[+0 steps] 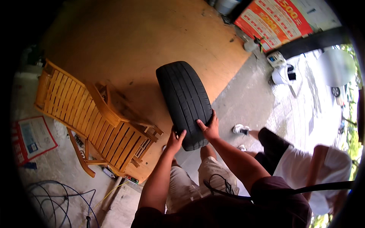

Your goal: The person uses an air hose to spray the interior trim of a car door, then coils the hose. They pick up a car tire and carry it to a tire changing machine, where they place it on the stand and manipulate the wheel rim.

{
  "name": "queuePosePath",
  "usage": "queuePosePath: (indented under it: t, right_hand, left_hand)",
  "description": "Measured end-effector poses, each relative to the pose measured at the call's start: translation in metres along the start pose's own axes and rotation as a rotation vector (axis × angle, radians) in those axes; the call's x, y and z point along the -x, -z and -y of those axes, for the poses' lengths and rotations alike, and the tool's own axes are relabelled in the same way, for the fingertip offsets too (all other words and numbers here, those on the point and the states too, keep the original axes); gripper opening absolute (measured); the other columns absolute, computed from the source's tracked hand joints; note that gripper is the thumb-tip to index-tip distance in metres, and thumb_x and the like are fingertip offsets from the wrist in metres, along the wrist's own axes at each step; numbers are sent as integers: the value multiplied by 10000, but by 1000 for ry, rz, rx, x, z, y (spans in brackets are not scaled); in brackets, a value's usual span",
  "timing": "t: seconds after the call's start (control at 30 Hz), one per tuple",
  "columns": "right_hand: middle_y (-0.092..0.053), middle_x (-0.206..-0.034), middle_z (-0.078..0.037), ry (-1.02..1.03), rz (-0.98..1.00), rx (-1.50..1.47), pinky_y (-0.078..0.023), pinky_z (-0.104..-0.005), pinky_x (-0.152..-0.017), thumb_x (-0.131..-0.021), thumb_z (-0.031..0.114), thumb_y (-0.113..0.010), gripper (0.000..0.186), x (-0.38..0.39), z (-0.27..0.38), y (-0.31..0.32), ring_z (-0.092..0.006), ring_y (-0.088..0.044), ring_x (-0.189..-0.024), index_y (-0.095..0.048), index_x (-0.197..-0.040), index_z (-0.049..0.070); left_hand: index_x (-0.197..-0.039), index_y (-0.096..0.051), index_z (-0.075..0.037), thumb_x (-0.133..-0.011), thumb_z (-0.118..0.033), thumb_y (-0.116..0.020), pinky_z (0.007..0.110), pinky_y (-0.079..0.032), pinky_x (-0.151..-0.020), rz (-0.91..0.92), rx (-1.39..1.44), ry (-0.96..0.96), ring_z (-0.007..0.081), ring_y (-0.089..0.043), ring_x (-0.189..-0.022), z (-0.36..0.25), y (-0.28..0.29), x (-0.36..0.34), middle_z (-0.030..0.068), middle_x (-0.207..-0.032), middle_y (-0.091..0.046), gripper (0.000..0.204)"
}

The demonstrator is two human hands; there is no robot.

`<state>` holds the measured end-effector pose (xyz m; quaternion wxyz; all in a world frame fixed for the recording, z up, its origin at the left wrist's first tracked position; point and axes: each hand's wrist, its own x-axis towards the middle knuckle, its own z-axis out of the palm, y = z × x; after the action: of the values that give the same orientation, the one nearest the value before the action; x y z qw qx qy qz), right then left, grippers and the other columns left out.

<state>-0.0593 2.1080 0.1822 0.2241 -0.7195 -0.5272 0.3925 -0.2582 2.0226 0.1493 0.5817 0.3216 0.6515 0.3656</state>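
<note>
A black car tire (183, 93) with long grooves in its tread stands tilted in front of my legs. My left hand (175, 141) grips its near left edge, fingers curled round the sidewall and partly hidden. On the opposite edge, my right hand (210, 127) is clasped, its thumb lying on the tread and its fingers over the side. The tire's lower end is close to my knees. Whether it rests on the floor or hangs just above it, I cannot tell.
Left of the tire stands a slatted wooden reclining chair (86, 108). Dark cables (57, 197) lie coiled at the lower left. A person in a white shirt (300, 167) is close on my right. A white bucket (281, 75) and a red-orange poster (272, 22) are farther right.
</note>
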Motion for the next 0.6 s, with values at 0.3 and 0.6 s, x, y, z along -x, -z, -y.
queuePosePath:
  t: [0.3, 0.6]
  right_hand:
    - [-346, -1523, -350, 360, 429, 159, -376, -487, -1167, -763, 379, -880, 1280, -206, 142, -44, -496, -390, -1413, 3, -1633, 60]
    - [-444, -1505, -276, 339, 411, -201, -425, -438, -1119, -791, 381, -877, 1046, -279, 151, -82, -392, -470, -1396, -296, -1580, 13]
  left_hand:
    - [-1496, -316, 83, -921, -535, -697, 477, -381, -1135, -523, -321, 51, 480, -447, -1362, -24, -19, -66, 336, -1472, -435, 926]
    - [-1444, -312, 77, -992, -516, -614, 518, -405, -1084, -761, -110, -4, 514, -486, -1272, -127, 29, -197, 358, -1393, -455, 804]
